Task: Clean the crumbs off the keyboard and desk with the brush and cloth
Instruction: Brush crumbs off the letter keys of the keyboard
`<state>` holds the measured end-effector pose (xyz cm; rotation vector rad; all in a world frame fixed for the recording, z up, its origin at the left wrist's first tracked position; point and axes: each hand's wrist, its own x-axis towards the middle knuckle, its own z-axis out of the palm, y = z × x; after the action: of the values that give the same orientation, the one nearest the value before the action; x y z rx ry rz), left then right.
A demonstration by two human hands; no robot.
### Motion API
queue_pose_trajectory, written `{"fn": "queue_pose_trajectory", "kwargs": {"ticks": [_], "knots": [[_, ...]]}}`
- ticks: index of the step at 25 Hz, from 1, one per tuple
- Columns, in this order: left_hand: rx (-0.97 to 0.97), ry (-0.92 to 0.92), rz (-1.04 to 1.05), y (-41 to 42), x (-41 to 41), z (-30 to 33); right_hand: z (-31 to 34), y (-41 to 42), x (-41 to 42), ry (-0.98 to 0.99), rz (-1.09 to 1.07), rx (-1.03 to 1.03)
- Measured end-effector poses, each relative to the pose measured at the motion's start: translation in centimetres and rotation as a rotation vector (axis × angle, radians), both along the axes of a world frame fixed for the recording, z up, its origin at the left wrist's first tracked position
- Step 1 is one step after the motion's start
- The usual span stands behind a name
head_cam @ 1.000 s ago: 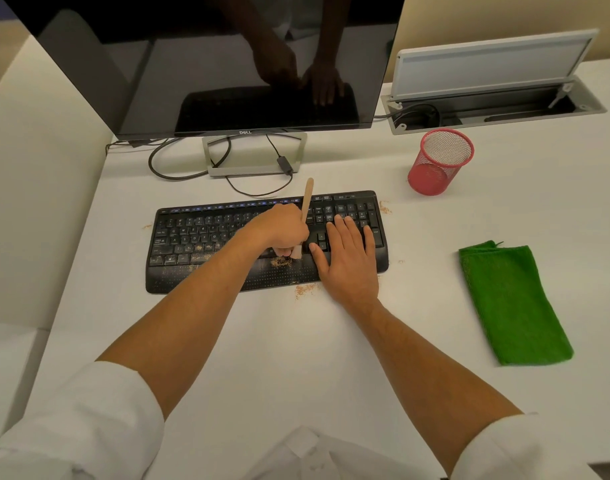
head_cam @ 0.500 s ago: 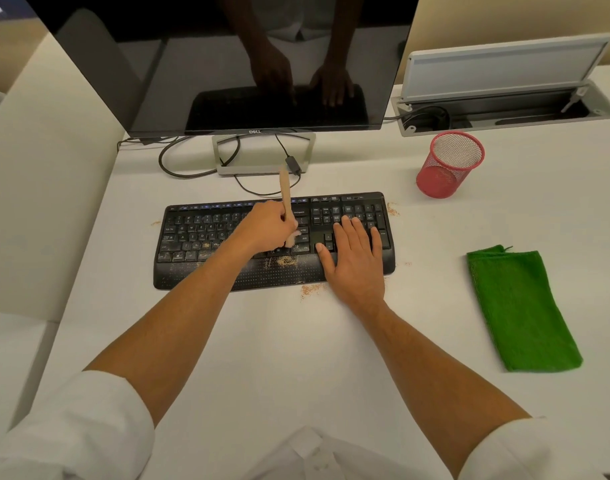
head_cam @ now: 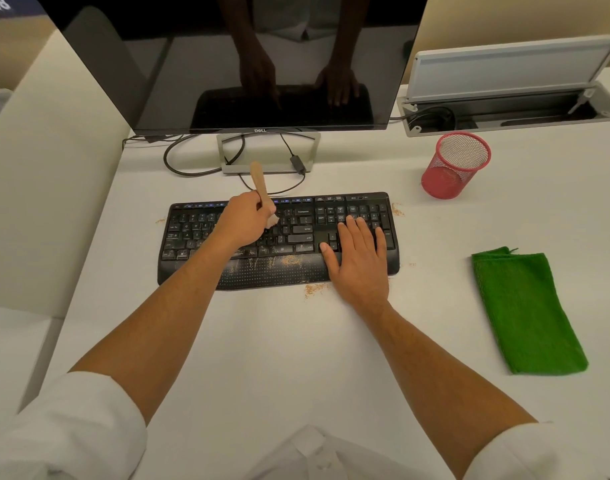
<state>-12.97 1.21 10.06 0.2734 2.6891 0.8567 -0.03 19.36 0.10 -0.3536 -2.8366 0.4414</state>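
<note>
**Brush on Keys, Keyboard Held Flat**

On the white table [head_cam: 296,348], the black keyboard [head_cam: 359,202] lies in front of the monitor stand [head_cam: 269,169]. The left hand [head_cam: 244,221] grips the brush [head_cam: 260,183]; its fingers are curled round the wooden handle, which tilts up and away. The pale bristles meet the keys just right of these fingers. The right hand [head_cam: 357,261] lies flat on the keyboard's right end, fingers [head_cam: 352,230] straight and spread over the number keys. Crumbs [head_cam: 289,260] lie on the palm rest between the two hands, and more on the table at its front edge. The green cloth [head_cam: 525,313] lies folded, well to the right of the right fingers.
</note>
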Motion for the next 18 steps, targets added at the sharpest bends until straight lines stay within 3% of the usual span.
{"fn": "queue_pose_trajectory", "kwargs": {"ticks": [6,8,11,13,18], "knots": [[-0.209,-0.369,-0.122,-0.3,-0.2,2.0,0.0,0.0,0.1,-0.006,-0.002,0.01],[-0.152,-0.31,-0.085,-0.6,-0.3,2.3,0.1,0.0,0.1,0.002,-0.002,0.009],[-0.008,0.018,0.065,-0.9,-0.5,1.6,0.2,-0.1,0.1,-0.003,0.001,0.001],[0.004,0.099,0.105,-1.2,-0.3,1.1,0.2,0.0,0.1,-0.013,0.004,-0.006],[-0.254,-0.24,-0.102,-2.8,-1.3,1.6,0.3,0.0,0.1,-0.017,0.005,-0.009]]}}
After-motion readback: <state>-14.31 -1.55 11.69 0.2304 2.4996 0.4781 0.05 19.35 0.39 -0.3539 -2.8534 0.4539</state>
